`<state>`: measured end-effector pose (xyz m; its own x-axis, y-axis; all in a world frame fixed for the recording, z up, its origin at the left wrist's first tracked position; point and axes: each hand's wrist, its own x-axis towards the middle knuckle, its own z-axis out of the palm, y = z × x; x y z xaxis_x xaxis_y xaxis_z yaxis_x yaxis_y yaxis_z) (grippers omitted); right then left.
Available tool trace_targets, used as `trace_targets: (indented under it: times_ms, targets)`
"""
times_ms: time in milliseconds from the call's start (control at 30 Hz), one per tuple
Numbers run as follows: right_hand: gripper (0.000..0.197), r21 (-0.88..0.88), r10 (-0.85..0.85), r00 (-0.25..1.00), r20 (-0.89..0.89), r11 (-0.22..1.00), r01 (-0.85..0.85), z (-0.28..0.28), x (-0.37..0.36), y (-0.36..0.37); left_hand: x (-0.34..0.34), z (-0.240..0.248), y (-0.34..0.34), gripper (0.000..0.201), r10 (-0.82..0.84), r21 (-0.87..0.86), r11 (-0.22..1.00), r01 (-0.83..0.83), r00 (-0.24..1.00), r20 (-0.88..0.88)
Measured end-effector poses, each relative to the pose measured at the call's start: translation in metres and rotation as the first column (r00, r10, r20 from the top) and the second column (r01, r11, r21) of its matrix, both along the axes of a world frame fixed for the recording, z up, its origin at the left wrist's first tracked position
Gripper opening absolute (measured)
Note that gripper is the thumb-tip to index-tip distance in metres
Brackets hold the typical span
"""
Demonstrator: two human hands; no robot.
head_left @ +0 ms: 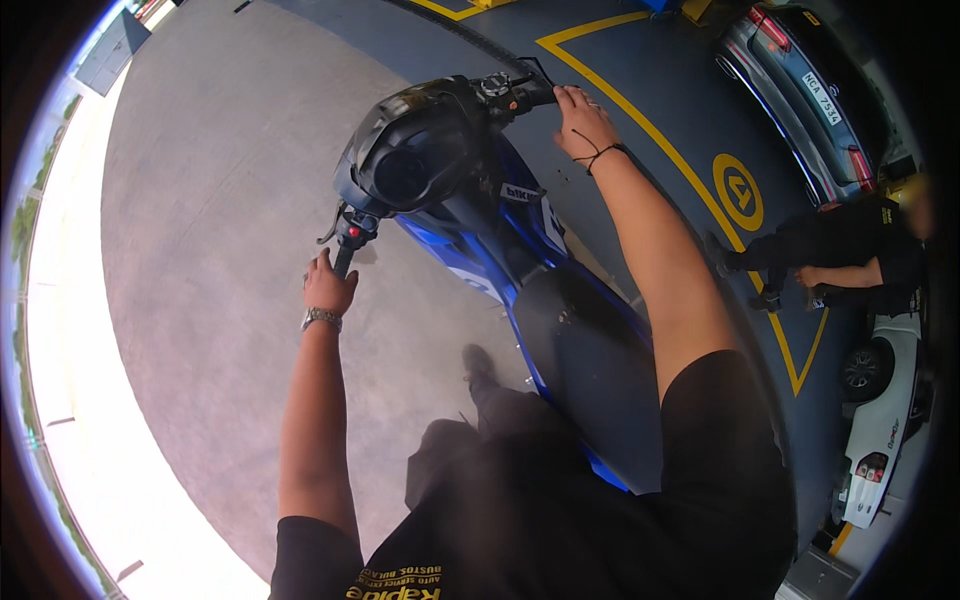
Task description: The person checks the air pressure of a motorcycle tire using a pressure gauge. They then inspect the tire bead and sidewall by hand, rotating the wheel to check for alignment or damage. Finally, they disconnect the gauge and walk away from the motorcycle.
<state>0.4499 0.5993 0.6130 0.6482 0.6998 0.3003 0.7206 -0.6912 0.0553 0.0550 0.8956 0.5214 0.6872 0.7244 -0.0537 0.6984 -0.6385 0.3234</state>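
Observation:
A blue and black motor scooter (530, 270) stands to my right, its front facing away from me. My left hand (330, 283), with a metal watch at the wrist, is closed round the left handlebar grip (344, 261), just behind the switch block with a red button (353, 232). Out at the other end, my right hand (587, 125), with a dark cord bracelet, wraps the right handlebar grip (541, 95); part of its fingers is hidden. Between the bars sits the black front cowl (410, 150). The long black seat (585, 340) runs back beside my body.
A dark car (800, 100) is parked at the far right. Near it is a person in black (840, 250), and a white vehicle (885, 420) stands closer. Yellow lines (660, 115) mark the blue-grey floor. Bright open ground (110, 400) lies to the left.

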Motion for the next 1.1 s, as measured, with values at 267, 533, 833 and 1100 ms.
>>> trace_targets:
  times_ms: [267,533,833,1100]
  targets:
    - [0.078,-0.045,0.136,0.905,-0.404,0.985,-0.169,-0.004,0.087,0.056,0.046,-0.049,0.034,0.028,-0.106,-0.25,0.955,0.159,0.972,0.211]
    - [0.067,-0.227,0.066,0.937,-0.342,0.962,-0.151,0.005,0.075,0.08,0.035,-0.053,0.025,0.028,0.014,-0.38,0.923,0.066,0.979,0.205]
    - [0.077,-0.204,0.062,0.883,-0.464,0.963,-0.175,-0.005,0.09,0.085,0.041,-0.046,0.022,0.03,0.002,-0.359,0.93,0.073,0.979,0.204]
    - [0.074,-0.235,0.007,0.857,-0.515,0.961,-0.149,-0.016,0.1,0.086,0.04,-0.035,0.018,0.028,0.007,-0.296,0.954,0.039,0.988,0.154]
